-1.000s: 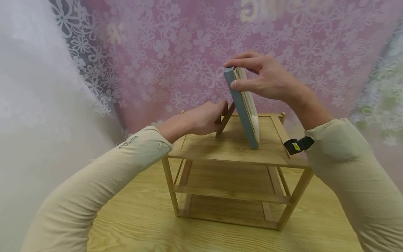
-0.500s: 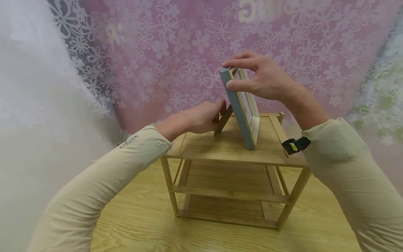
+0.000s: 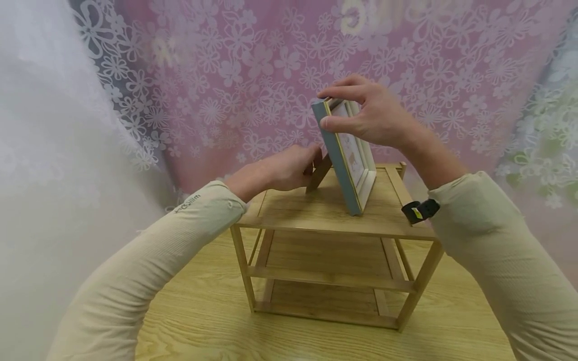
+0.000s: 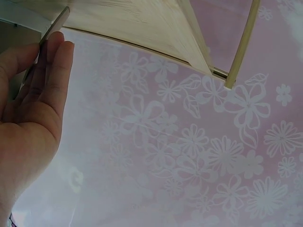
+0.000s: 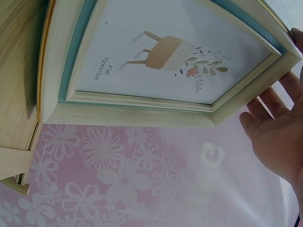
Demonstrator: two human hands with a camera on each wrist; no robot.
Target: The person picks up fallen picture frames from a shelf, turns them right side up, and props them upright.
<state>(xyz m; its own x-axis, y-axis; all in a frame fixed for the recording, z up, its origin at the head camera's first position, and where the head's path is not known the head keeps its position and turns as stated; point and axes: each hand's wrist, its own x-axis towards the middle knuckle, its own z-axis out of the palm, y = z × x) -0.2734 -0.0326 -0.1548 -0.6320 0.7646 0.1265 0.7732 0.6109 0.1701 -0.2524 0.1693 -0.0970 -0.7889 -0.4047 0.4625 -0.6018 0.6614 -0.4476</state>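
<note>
A picture frame [image 3: 338, 160] with a blue outer edge and cream front border stands tilted on the top board of a small wooden shelf [image 3: 289, 213]. My right hand [image 3: 379, 113] grips its upper corner, thumb on the near side and fingers over the top. At the back, my left hand [image 3: 291, 168] pinches the thin support leg [image 3: 319, 175] that slants down to the board. The left wrist view shows that leg [image 4: 59, 21] between thumb and fingers. Facing the right wrist camera is the print [image 5: 165, 52], a plant in a legged pot with size text.
The shelf has two lower boards [image 3: 329, 255] and stands on a wood-grain surface [image 3: 203, 301]. Behind hangs a pink curtain with white flowers [image 3: 253, 75]; a white sheet [image 3: 67, 150] hangs at the left. A black strap [image 3: 420, 210] circles the right sleeve.
The frame has turned so more of its front shows in the head view, and its near edge has shifted slightly left. My right hand moved left with it; the left hand has barely moved.
</note>
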